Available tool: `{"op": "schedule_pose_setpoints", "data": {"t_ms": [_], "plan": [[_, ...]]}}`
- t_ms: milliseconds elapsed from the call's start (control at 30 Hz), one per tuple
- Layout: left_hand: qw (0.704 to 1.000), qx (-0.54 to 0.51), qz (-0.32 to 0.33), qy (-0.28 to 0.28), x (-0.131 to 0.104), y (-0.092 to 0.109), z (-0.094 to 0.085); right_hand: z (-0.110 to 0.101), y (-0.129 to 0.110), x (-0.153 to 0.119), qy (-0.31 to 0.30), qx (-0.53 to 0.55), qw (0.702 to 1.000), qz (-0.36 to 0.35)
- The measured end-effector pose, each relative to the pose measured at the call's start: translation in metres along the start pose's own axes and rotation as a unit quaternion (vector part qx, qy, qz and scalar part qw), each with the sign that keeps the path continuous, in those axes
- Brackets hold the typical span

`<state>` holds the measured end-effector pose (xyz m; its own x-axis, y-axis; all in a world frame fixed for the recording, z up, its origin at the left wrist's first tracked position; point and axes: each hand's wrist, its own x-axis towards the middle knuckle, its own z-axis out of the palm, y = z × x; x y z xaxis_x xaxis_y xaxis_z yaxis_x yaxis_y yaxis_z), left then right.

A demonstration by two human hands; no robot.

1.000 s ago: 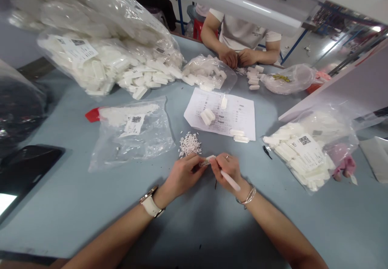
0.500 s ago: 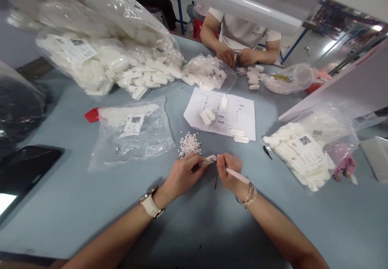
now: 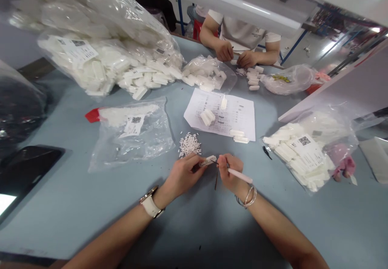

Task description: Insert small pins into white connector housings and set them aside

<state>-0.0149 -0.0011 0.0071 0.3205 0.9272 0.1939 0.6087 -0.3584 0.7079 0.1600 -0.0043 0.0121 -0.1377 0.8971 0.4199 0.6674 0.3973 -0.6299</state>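
Though between fingers (image 3: 194,159), block (image 3: 209,160) partly visible.

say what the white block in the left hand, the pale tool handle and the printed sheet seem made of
White block: probably matte moulded plastic, going by its uniform white and straight edges.
Pale tool handle: smooth, probably plastic, evenly coloured, no grain visible.
Printed sheet: likely matte paper, thin and flat without glare.

The dark-dotted strip (image 3: 208,160) is white, the tool (image 3: 240,175) pinkish, the table (image 3: 100,192) blue-grey.
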Motion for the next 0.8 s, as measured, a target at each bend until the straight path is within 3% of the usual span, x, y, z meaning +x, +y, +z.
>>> {"op": "schedule_pose_setpoints", "data": {"t_ms": [267,500,800], "plan": [[1.0,-0.003,-0.001,0.003,-0.0005,0.0019,-0.0005,0.0009,-0.0042,0.0041,0.0,-0.009,1.0,-0.003],[1.0,-0.007,0.012,-0.004,-0.0008,0.0004,0.0001,0.0061,-0.0019,0.0079,0.007,0.023,0.999,0.04],[1.0,0.005,0.006,-0.005,-0.0015,0.0014,-0.0009,0.002,-0.0049,0.0067,-0.019,0.0,1.0,0.0]]}}
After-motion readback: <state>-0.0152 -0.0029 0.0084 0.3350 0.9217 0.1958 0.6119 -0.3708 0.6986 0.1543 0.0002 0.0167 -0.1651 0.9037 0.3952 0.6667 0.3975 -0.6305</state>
